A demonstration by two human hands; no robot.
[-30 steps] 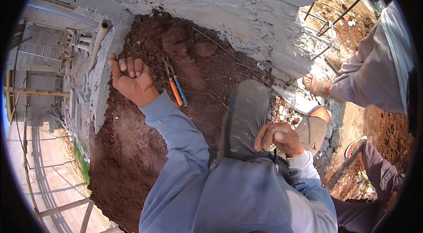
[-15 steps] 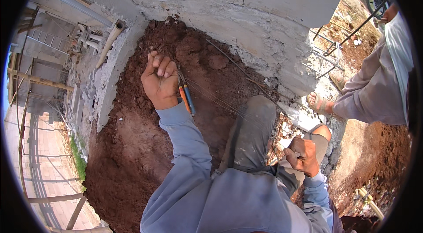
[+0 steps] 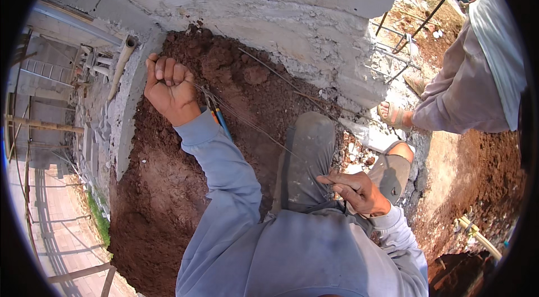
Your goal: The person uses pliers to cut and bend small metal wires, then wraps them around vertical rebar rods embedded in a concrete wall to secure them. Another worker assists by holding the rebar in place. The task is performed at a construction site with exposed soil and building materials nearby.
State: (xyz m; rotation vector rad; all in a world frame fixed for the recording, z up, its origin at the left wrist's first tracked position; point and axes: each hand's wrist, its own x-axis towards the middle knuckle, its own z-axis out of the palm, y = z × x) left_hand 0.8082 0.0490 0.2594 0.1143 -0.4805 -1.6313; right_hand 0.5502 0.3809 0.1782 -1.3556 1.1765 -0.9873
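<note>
My left hand [image 3: 171, 88] is raised over the red soil at upper left, its fingers curled into a fist around several thin wires [image 3: 255, 124]. The strands slant down across the soil and past my bent knee toward my right hand [image 3: 362, 191]. There the thumb and index finger press together; the last stretch of wire is too faint to follow. Beside my left wrist is a pair of pliers [image 3: 223, 123] with orange and blue handles, partly hidden by the cuff. I cannot tell whether it hangs from the wires or lies on the soil.
A rough concrete-and-block wall [image 3: 314, 44] bounds the soil pit [image 3: 168, 201] ahead. Steel rebar [image 3: 401, 52] juts out at its right end. Another person's sandalled foot [image 3: 396, 116] stands close by on the right. A pipe [image 3: 122, 66] leans at the left.
My left hand has moved left and slightly up, away from the pliers. My right hand has come left and up, its fingers now pointing toward the left. The whole view has shifted a little.
</note>
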